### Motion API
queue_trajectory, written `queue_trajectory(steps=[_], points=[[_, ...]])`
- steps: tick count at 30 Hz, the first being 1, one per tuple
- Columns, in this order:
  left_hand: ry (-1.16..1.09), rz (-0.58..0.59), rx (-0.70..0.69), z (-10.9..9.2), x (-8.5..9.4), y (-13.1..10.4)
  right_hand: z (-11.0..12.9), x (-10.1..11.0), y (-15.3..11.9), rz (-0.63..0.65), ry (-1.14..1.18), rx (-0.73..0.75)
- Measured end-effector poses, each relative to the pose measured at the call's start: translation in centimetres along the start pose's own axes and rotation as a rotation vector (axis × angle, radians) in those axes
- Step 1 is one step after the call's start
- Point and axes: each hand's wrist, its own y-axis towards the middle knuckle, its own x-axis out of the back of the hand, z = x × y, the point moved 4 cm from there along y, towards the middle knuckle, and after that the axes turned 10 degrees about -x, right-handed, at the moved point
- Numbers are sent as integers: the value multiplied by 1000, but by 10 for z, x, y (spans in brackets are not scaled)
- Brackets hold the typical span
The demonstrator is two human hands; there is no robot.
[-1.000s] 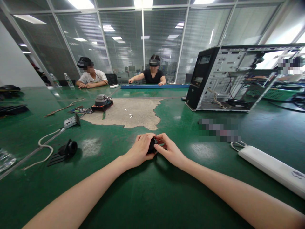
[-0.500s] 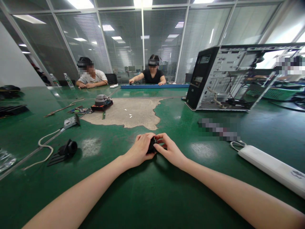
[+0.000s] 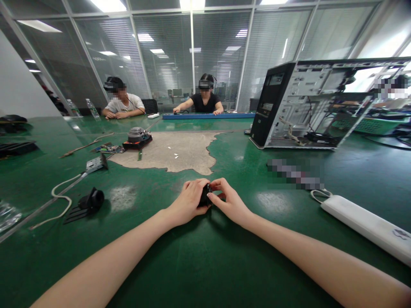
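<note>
One small black part [image 3: 204,196] sits between both hands, over the glossy green table [image 3: 257,269], near a matt beige patch [image 3: 186,147] with ragged edges. The left hand [image 3: 189,202] is curled round its left side; the right hand [image 3: 230,202] pinches its right edge, thumb against fingers. That edge faces right; fingers cover much of the body, so I cannot determine its long axis. Visible surface: dark, hard-looking.

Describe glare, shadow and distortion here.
Head view: ceiling lights blown white, table shining at right; head view: shadow below the right hand; head view: glass wall leaning at the sides; head view: black part too dark for detail.
</note>
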Motion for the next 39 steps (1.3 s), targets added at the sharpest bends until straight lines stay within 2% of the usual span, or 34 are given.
queue_trajectory(steps=[5, 12, 22, 28, 30, 33, 36, 39], points=[[-4, 6, 4, 0, 0, 0, -3, -3, 0, 85, 46, -70], [-11, 3, -4, 0, 0, -1, 5, 2, -4, -34, -75, 136], [-10, 4, 14, 1, 0, -1, -2, -3, 0, 70, 9, -60], [-18, 9, 7, -1, 2, 0, 8, 2, -5, -30, -79, 142], [-15, 14, 5, -1, 2, 0, 9, 2, -6, -37, -80, 164], [-7, 21, 6, 0, 1, 0, 4, 1, -3, -20, -48, 99], [-2, 19, 12, 1, 0, 0, -4, -3, 0, 43, 14, -9], [-10, 16, 15, 1, 0, 0, -6, -5, 0, 95, 32, -52]])
